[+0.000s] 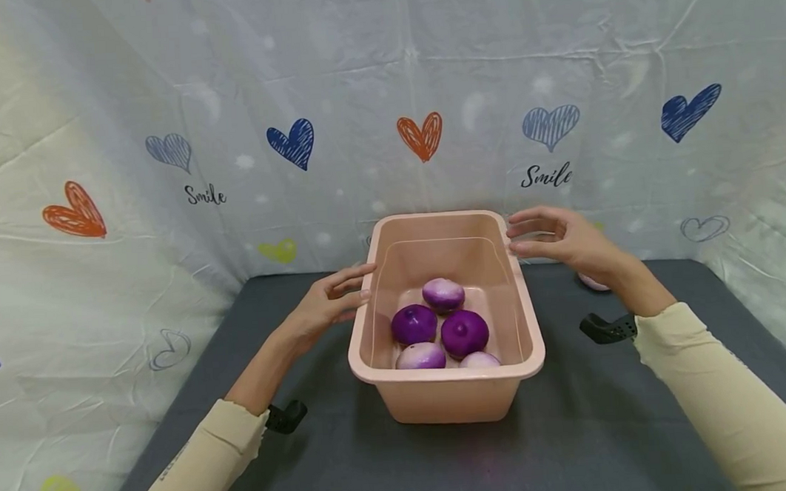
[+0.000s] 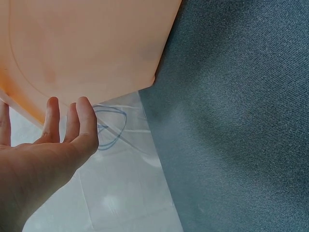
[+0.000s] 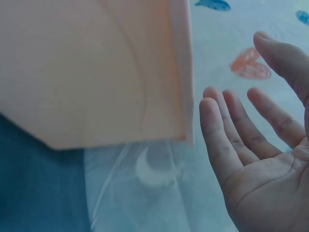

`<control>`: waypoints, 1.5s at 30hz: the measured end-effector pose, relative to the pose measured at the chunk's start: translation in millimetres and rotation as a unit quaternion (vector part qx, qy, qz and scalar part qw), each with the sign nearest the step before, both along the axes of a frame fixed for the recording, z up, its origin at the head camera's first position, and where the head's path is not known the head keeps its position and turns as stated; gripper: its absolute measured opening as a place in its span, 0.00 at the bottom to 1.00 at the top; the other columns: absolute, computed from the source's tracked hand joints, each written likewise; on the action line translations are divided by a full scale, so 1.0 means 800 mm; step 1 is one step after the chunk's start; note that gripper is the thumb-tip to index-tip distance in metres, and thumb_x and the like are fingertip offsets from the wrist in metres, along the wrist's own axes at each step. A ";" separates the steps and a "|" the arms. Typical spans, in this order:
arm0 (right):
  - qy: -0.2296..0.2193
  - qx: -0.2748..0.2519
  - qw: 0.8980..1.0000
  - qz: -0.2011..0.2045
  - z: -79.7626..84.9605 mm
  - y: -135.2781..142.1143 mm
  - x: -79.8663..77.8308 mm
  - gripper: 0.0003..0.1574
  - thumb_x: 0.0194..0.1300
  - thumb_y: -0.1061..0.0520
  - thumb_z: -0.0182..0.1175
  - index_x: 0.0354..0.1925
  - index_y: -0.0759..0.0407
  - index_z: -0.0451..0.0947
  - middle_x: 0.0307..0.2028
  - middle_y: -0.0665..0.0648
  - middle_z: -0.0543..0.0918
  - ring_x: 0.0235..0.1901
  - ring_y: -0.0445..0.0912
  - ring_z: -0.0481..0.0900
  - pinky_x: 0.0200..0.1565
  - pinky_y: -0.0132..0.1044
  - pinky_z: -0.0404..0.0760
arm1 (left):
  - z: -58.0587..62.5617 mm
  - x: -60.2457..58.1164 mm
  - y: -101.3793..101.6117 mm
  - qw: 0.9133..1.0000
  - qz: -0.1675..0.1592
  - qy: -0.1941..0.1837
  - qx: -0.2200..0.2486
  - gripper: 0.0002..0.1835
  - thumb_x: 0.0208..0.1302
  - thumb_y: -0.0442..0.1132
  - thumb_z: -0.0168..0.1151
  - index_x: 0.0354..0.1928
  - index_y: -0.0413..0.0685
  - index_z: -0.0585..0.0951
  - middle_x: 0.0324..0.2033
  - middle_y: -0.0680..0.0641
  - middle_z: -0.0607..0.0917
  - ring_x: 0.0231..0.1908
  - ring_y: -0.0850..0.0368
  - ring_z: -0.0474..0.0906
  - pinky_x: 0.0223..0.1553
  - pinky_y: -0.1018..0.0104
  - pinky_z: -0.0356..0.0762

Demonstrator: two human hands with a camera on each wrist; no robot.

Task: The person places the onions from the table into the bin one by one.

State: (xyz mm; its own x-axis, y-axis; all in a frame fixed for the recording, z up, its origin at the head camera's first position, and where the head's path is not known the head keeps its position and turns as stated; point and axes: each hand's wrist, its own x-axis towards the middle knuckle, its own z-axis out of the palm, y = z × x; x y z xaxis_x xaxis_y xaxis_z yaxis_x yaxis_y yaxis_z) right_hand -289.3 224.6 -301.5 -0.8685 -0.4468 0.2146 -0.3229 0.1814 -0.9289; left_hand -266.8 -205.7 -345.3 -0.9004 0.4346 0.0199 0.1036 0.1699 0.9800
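Note:
A peach plastic basin (image 1: 441, 399) stands on the dark table with several purple onions in it, among them a deep purple onion (image 1: 464, 333) and a paler onion (image 1: 443, 295). At the basin's left rim is my left hand (image 1: 332, 300), its fingers extended along the outer side; the left wrist view shows the fingertips right at the wall. My right hand (image 1: 559, 240) is beside the far right corner with fingers spread and slightly bent. In the right wrist view its palm (image 3: 270, 188) holds nothing, and a gap shows between fingertips and basin.
Partly hidden behind the right wrist, another pale purple onion (image 1: 593, 282) lies on the table (image 1: 298, 465). A white curtain (image 1: 357, 69) printed with hearts hangs close behind the basin and along both sides. Each wrist wears a black band.

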 end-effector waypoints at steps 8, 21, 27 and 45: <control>0.011 0.030 0.999 -0.038 -0.018 0.037 0.007 0.30 0.72 0.57 0.65 0.68 0.64 0.71 0.60 0.67 0.78 0.55 0.49 0.81 0.53 0.39 0.81 | -0.001 0.000 -0.002 1.000 0.004 0.000 0.000 0.31 0.73 0.44 0.64 0.76 0.53 0.69 0.70 0.41 0.68 0.68 0.43 0.65 0.65 0.40 0.65; -0.022 0.031 0.996 -0.082 -0.055 0.105 0.032 0.30 0.75 0.57 0.61 0.69 0.65 0.67 0.60 0.65 0.76 0.52 0.43 0.82 0.50 0.36 0.82 | 0.000 -0.001 0.000 1.000 0.008 0.002 -0.002 0.32 0.72 0.45 0.65 0.75 0.54 0.70 0.70 0.42 0.68 0.69 0.44 0.65 0.65 0.38 0.64; -0.029 0.011 0.994 -0.109 -0.073 0.134 0.046 0.28 0.75 0.61 0.61 0.69 0.66 0.67 0.60 0.63 0.77 0.53 0.43 0.81 0.51 0.35 0.82 | 0.000 -0.001 0.000 1.000 0.007 0.001 -0.001 0.32 0.73 0.44 0.64 0.76 0.53 0.69 0.70 0.41 0.68 0.68 0.44 0.65 0.65 0.38 0.65; -0.012 0.042 0.987 -0.158 -0.116 0.191 0.053 0.30 0.75 0.61 0.61 0.70 0.55 0.65 0.55 0.44 0.78 0.49 0.32 0.80 0.49 0.34 0.82 | -0.002 -0.001 0.002 1.000 0.006 0.000 -0.002 0.32 0.73 0.44 0.64 0.76 0.54 0.69 0.69 0.42 0.70 0.68 0.44 0.67 0.63 0.41 0.69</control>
